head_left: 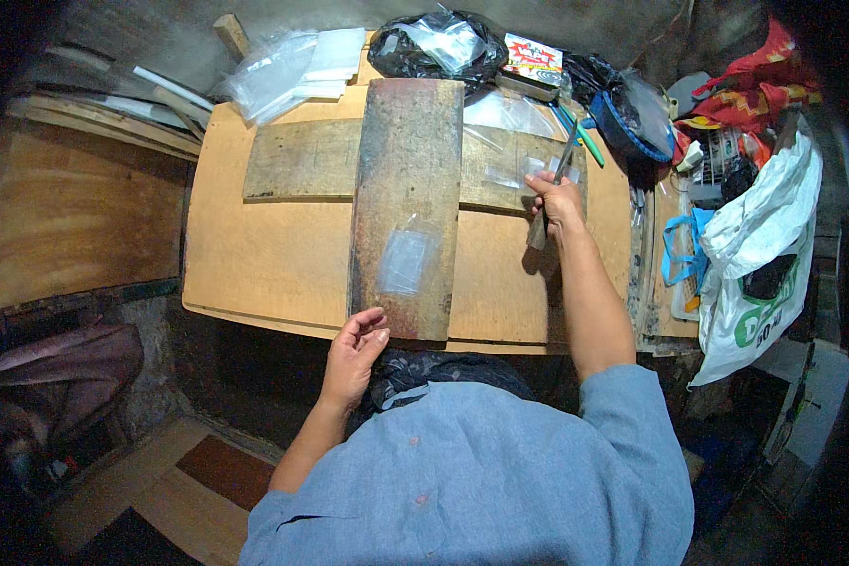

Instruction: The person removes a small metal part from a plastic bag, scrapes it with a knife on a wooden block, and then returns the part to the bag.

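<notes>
My left hand [357, 347] is at the lower left edge of a worn upright-lying board [406, 132], fingers loosely bent and apart, holding nothing visible. A small clear plastic sheet [406, 255] lies on that board, which crosses a second worn board [297, 160] laid sideways on the light wooden tabletop [255, 264]. My right hand [555, 198] is closed on a long, narrow knife-like tool [566, 151] above the sideways board's right part, near more small clear plastic pieces [500, 175] and a green pen-like item [590, 141].
Clear plastic bags [292, 66], a black bag [424, 47] and a printed box [531, 61] line the back. At right are a blue container [632, 123], red patterned cloth [745, 75] and a white sack [745, 274]. Planks and rods [123, 123] lie left.
</notes>
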Available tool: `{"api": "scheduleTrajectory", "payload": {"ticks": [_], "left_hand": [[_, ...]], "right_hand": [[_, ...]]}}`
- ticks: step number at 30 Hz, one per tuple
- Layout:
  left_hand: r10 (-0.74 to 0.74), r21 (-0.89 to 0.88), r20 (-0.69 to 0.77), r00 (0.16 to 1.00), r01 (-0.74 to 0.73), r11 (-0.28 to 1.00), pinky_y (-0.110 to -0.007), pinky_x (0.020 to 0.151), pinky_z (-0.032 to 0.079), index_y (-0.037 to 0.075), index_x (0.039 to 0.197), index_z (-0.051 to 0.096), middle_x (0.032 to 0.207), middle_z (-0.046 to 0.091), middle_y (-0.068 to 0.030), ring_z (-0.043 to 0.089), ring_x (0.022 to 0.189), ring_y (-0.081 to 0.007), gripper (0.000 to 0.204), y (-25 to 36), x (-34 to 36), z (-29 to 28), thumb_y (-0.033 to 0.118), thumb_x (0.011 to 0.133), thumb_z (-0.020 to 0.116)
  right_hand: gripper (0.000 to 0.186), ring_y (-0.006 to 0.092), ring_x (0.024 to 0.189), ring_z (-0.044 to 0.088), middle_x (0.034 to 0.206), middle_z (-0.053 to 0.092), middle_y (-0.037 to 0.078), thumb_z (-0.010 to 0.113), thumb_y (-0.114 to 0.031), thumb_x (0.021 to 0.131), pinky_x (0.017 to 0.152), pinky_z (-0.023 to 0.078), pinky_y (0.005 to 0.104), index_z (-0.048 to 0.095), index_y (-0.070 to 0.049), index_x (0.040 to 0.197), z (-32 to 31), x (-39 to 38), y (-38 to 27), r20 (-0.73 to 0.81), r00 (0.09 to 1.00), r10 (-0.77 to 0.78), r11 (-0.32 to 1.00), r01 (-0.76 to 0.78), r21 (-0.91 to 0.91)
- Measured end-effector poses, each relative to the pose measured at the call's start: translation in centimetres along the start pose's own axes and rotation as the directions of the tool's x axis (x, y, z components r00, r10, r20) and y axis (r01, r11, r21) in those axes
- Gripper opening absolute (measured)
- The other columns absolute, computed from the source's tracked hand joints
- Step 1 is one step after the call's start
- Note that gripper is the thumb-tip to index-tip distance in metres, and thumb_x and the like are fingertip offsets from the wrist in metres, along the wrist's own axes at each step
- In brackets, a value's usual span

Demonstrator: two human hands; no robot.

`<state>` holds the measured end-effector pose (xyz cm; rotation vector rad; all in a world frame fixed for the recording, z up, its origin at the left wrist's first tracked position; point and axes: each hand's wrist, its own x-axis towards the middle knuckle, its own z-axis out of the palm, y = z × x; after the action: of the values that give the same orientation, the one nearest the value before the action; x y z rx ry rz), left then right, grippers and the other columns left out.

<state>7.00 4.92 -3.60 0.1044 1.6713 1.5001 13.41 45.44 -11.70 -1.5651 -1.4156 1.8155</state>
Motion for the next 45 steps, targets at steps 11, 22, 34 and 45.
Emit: {"api": "scheduleTrajectory", "payload": {"ticks": [11,22,34,45], "left_hand": [[-0.072,-0.047,0.018,0.997,0.072,0.996,-0.027,0.097,0.044,-0.001,0.127,0.053,0.119,0.059,-0.0086,0.056,0.110,-0.0128,0.035,1.0,0.1,0.9,0.007,0.094,0.062],[-0.067,0.015,0.067,0.996,0.066,0.998,-0.027,0.086,0.047,0.003,0.131,0.051,0.125,0.060,-0.0100,0.060,0.108,-0.0159,0.040,2.6,1.2,2.4,0.022,0.097,0.058],[-0.061,-0.229,0.276,0.959,0.127,0.965,-0.025,0.074,0.051,0.001,0.121,0.056,0.100,0.069,-0.0074,0.067,0.087,-0.0136,0.033,5.3,2.7,5.0,0.018,0.094,0.064],[0.041,-0.224,0.142,0.989,-0.008,0.974,-0.020,0.059,0.047,0.001,0.107,0.063,0.084,0.070,-0.0066,0.067,0.071,-0.0115,0.020,6.5,0.6,1.5,0.014,0.092,0.066]], "right_hand": [[0.019,0.0067,0.051,0.049,0.074,0.060,-0.001,0.071,-0.015,0.087,0.045,0.042,0.0257,0.055,-0.009,0.094,-0.1,-0.8,-0.3,0.049,0.997,-0.058,0.996,0.054,0.077],[0.015,0.0056,0.050,0.050,0.085,0.066,0.007,0.062,-0.017,0.094,0.048,0.046,0.0233,0.055,-0.007,0.100,-1.6,-7.9,-2.2,0.427,0.891,-0.155,0.970,0.055,0.236],[0.016,0.0062,0.054,0.051,0.082,0.066,0.006,0.066,-0.018,0.092,0.051,0.045,0.0220,0.057,-0.007,0.100,-0.3,-18.8,-2.1,0.702,0.712,-0.017,0.976,-0.140,0.166],[0.017,0.0047,0.060,0.053,0.073,0.058,-0.003,0.072,-0.008,0.084,0.051,0.044,0.0196,0.061,-0.002,0.097,2.2,-23.6,-1.6,0.626,0.779,0.023,0.997,-0.060,0.038]]}}
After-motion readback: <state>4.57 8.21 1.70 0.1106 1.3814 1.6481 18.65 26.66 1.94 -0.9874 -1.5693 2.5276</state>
